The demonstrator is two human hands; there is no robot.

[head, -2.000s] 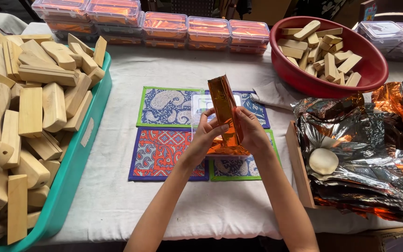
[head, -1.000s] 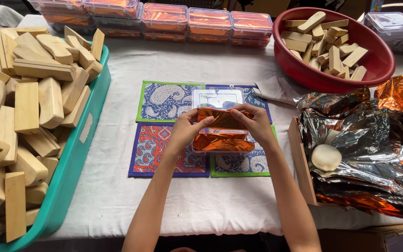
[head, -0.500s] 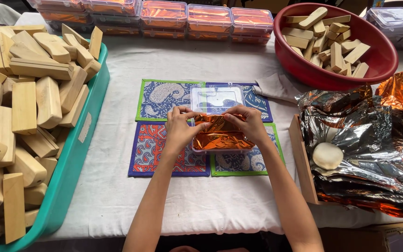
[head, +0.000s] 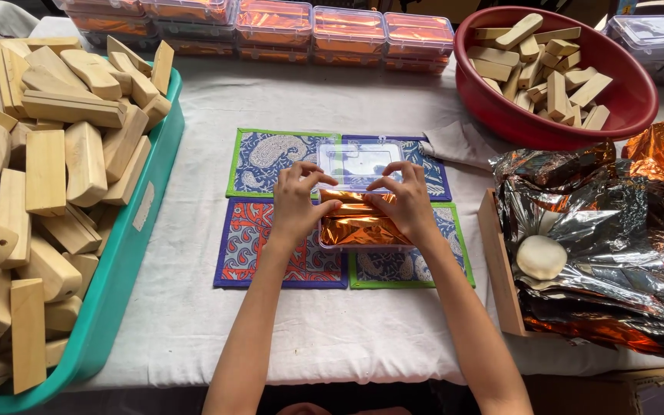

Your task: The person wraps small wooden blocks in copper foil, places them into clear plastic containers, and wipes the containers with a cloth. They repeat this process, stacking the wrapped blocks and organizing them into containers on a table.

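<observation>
Copper-orange foil wraps the block (head: 363,223) that both hands press down into a clear plastic box (head: 355,230), which sits on four patterned cloth mats (head: 270,161) in the middle of the white-covered table (head: 194,323). The left hand (head: 295,201) rests on the block's left end, its fingers (head: 309,173) curled over the top edge and touching the foil. The right hand (head: 407,201) lies on the right end, fingers bent and pinching the foil at the top edge. Neither hand lifts the block; both bear on it from above. The box's transparent lid (head: 359,163) lies just behind the box, touching the fingertips.

To the left stands a teal tub (head: 128,253) heaped with pale wooden blocks (head: 48,177). At the far right, a red bowl (head: 516,127) holds smaller wooden pieces. Crumpled sheets of silver and orange foil (head: 609,230) lie to the right, with a round white lump (head: 541,257) on them and a wooden slat (head: 501,261) along their left edge. Along the far edge of the table runs a row of closed clear boxes (head: 293,27) with orange foil inside.
</observation>
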